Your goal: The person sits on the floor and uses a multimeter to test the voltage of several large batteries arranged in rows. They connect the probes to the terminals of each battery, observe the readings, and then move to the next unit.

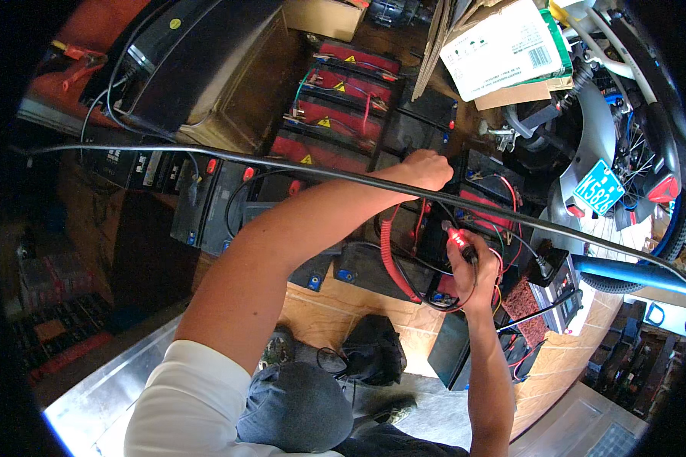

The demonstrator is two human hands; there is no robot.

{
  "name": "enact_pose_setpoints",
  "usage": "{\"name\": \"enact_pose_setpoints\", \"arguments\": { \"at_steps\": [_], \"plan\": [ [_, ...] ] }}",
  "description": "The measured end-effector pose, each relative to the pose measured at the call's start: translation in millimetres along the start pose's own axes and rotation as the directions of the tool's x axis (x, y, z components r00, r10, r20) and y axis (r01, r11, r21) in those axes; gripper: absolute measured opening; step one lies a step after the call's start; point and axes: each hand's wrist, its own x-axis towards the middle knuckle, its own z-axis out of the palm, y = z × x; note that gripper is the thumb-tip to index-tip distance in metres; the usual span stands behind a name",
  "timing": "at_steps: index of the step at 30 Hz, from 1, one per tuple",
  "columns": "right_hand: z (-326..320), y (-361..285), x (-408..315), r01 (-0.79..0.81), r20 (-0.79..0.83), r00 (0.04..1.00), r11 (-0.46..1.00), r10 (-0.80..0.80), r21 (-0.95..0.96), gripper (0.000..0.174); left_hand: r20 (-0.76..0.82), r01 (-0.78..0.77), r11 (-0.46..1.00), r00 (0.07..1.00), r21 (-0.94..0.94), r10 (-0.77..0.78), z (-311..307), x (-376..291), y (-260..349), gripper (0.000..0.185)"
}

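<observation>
My right hand (475, 265) grips a small pen-like tester (459, 239) with a lit red display. Its tip points up and left, over the dark batteries and leads. A red coiled cable (387, 245) loops just left of this hand. My left hand (427, 170) reaches across above it with curled fingers, near a dark battery (403, 134). Whatever may be inside that fist is hidden. Left of it, several red-topped batteries (314, 117) stand in a row with clips and wires on their terminals. A black battery (371, 268) sits below my left forearm.
A thin black cable (228, 153) crosses the view above my left forearm. At right stand a two-wheeler (583, 137) with a blue plate and a boxed device (557, 291). A black bag (373, 349) lies by my feet. Cardboard and a white box (503, 51) lean at the top.
</observation>
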Motion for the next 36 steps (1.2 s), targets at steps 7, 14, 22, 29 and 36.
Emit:
{"name": "enact_pose_setpoints", "arguments": {
  "at_steps": [7, 14, 22, 29, 36],
  "plan": [
    [1.0, 3.1, -1.7, 0.006, 0.006, 1.0, 1.0, -0.006, -0.005, 0.027, -0.024, -0.002, 1.0, 1.0, -0.003, 0.002, 11.7, 2.1, -4.1, 0.016],
    [-19.8, -30.6, -10.0, 0.118, -0.075, 0.99, 0.993, -0.117, 0.013, 0.027, -0.027, 0.098, 0.992, 0.995, -0.076, -0.1, 1.2, -1.1, -3.3, 0.016],
    [-104.1, -94.7, -31.8, 0.002, -0.012, 1.0, 0.992, 0.0, 0.123, 0.024, 0.469, 0.48, 0.157, 0.877, -0.863, -0.101, -105.3, -38.4, -16.2, 0.02],
    [-67.2, -68.4, 28.7, 0.054, -0.203, 0.979, 0.978, -0.013, 0.2, 0.021, -0.027, 0.269, 0.767, 0.937, -0.583, -0.349, -111.7, 0.4, -25.3, 0.022],
    [15.6, -8.0, 66.7, 0.021, -0.163, 0.986, 0.999, -0.028, -0.05, 0.034, -0.17, 0.202, 0.956, 0.956, -0.215, -0.24, -62.3, 40.2, -39.9, 0.023]
  ]
}}
